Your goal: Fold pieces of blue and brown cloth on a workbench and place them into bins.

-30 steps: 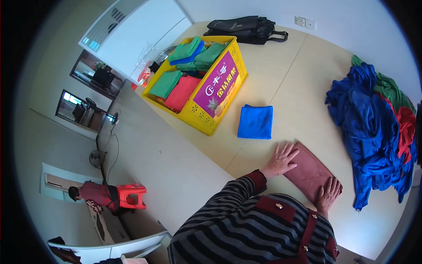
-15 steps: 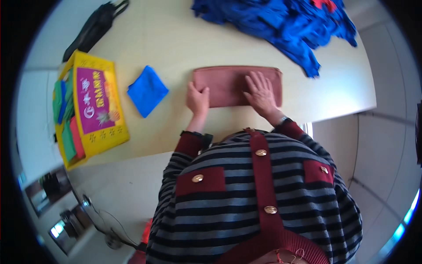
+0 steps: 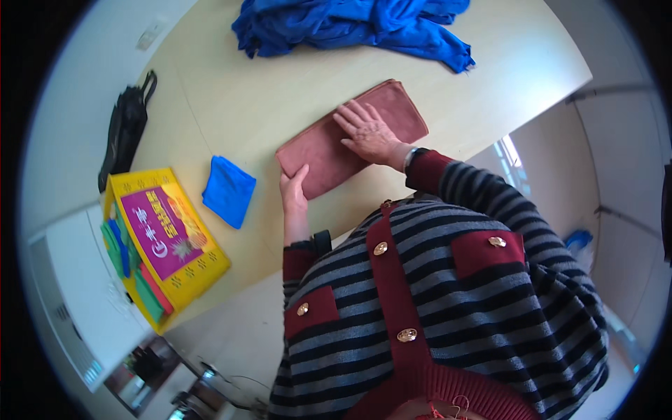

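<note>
A reddish-brown folded cloth (image 3: 318, 157), a long flat rectangle, lies aslant on the table in front of me. My left hand (image 3: 295, 192) grips its lower left corner, thumb on top and the fingers hidden beneath the edge. Flat on the right half of the cloth rests my right hand (image 3: 369, 134), palm down with fingers stretched out. To the left, apart from both hands, is a smaller folded blue cloth (image 3: 231, 192).
A heap of blue cloth (image 3: 350, 28) lies along the table's far side. At the left stands a yellow box (image 3: 203, 262) with green, blue and red cloths in it. Behind the box is a black folded umbrella (image 3: 126, 126). The pale table (image 3: 238, 105) ends close to my body.
The whole view has turned and shifted. The brown cloth now lies at a slant, its right end farther away. My left thumb has come onto its corner; my right hand still lies flat on it.
</note>
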### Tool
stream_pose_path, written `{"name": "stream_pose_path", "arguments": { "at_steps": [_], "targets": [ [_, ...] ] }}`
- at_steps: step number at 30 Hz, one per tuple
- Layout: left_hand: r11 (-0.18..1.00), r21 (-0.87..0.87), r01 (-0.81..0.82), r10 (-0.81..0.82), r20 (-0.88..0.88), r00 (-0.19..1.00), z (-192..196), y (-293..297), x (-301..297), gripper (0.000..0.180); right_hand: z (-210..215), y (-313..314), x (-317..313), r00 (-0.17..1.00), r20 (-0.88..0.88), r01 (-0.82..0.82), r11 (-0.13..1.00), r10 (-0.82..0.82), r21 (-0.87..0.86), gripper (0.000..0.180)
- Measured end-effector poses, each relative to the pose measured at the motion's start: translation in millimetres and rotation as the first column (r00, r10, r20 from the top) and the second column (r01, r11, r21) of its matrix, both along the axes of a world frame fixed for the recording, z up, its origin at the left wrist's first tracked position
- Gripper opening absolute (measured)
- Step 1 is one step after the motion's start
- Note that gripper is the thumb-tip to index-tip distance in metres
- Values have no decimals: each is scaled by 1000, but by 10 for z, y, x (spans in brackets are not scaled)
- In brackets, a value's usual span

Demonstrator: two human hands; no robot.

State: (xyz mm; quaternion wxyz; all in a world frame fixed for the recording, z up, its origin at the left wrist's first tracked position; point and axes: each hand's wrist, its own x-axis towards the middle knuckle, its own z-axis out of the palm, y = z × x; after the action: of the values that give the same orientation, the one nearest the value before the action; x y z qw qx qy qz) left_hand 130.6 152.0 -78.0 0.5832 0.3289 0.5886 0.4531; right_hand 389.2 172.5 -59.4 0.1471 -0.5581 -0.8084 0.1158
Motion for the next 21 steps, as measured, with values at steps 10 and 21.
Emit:
{"name": "stream_pose_path", "arguments": {
  "at_steps": [10,21],
  "targets": [
    [995,-31,100,-95,135,986,714,85,400,61,-273,38,-42,1000,21,22,1000,-22,20,63],
    [845,125,520,-486,-229,844,900,479,1679,35,331,-605,553,994,-69,-89,993,83,-79,49]
  ]
}}
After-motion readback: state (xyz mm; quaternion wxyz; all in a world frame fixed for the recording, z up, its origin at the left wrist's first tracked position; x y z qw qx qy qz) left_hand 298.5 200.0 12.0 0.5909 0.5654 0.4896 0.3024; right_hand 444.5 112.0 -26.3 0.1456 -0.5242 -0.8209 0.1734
